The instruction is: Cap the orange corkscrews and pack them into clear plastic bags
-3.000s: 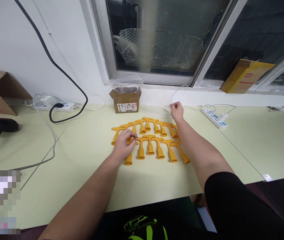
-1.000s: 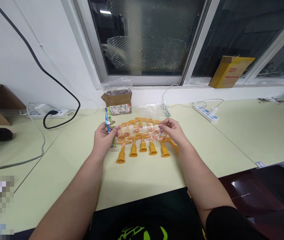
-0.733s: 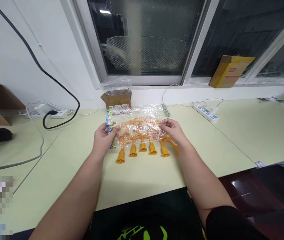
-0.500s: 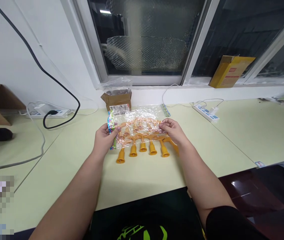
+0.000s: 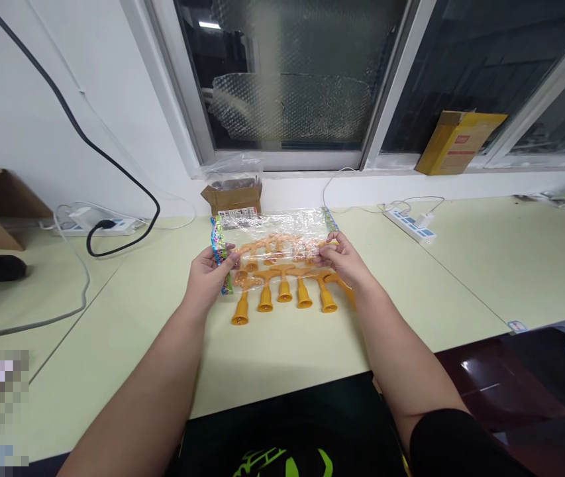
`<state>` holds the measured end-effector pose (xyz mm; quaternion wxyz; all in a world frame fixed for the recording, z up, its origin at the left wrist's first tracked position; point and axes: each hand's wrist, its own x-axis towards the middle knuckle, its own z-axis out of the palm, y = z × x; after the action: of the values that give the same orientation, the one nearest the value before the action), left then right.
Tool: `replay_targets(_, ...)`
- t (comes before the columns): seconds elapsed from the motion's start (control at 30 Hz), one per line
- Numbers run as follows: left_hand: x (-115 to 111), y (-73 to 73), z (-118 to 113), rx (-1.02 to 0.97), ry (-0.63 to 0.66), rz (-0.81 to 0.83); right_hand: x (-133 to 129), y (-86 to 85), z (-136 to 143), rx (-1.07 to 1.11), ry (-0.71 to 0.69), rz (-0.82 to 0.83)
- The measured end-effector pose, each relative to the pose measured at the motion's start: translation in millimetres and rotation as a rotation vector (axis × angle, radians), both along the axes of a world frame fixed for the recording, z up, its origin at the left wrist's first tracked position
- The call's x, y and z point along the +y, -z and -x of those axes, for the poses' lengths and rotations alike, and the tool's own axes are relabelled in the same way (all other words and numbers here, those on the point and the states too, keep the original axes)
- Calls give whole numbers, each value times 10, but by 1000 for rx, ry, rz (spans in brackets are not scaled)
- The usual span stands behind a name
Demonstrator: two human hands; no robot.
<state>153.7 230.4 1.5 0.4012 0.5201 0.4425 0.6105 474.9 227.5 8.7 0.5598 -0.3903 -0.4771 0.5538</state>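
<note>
A clear plastic bag (image 5: 277, 228) with colourful printed end strips is stretched between my two hands above the table. My left hand (image 5: 208, 270) pinches it near the left strip, thumb on top. At the right end, my right hand (image 5: 344, 260) grips the bag between thumb and fingers. Under and in front of the bag lie several orange, bell-ended plastic pieces (image 5: 285, 290). More orange pieces show through the film; whether any are inside the bag I cannot tell.
Behind the bag stands an open cardboard box (image 5: 235, 199). Power strips sit at the left (image 5: 123, 227) and right (image 5: 409, 224), with cables around them. A yellow carton (image 5: 461, 142) leans on the window, and a brown box (image 5: 4, 209) stands far left.
The bag has tilted and flattened slightly between my hands, its left strip shifting a little left and up. Both hands have barely moved and keep their hold.
</note>
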Motion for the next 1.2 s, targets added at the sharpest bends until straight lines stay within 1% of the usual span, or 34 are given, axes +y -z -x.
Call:
replay_targets(0.23, 4, 28, 15, -37, 38, -6, -3, 12, -8, -40, -15, -18)
replay_targets(0.37, -3, 25, 0, -75, 48, -10, 24, 39, -8, -102, 23, -108)
replay_targets(0.43, -4, 24, -8, -89, 57, -15, 38, 48, -11, -207, 63, -171)
replay_targets(0.53, -14, 8, -27, -90, 61, -14, 52, 51, -31, -425, 164, -264)
replay_targets(0.63, -36, -26, -51, -59, 46, 28, 58, 47, -67, -576, 264, -384)
replay_targets(0.7, -49, -45, -66, -33, 40, 62, 56, 50, -90, -642, 267, -449)
replay_targets(0.77, -56, -55, -75, -11, 42, 90, 51, 63, -107, -663, 201, -438)
replay_targets(0.83, -59, -58, -79, 5, 50, 117, 46, 80, -117, -621, 114, -352)
replay_targets(0.93, -58, -54, -79, 15, 71, 148, 32, 84, -128, -470, 45, -216)
replay_targets(1.0, -56, -46, -77, 19, 88, 152, 13, 56, -134, -362, -22, -140)
replay_targets(1.2, -53, -19, -80, 15, 162, 166, -86, -65, -80, -93, -349, 55)
